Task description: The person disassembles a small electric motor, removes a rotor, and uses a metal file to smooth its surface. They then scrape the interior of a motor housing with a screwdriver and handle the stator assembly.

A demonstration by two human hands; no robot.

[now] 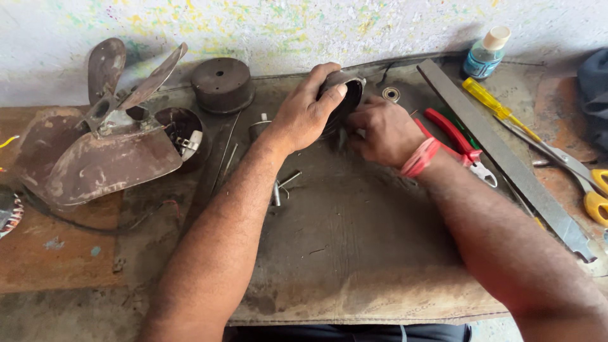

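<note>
Dust-brown fan blades [95, 145] lie far left on the counter [354, 253], a round cap [222, 84] beyond them. At the far middle, the left hand [307, 111] wraps a dark round motor housing [347, 95], tilted on edge. The right hand [383, 130], fingers curled, touches its right side. Red pliers [453, 136] lie just right.

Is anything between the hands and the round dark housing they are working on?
Nothing visible. The left hand already grips the round dark housing over its top, and the right hand touches it from the side.
</note>
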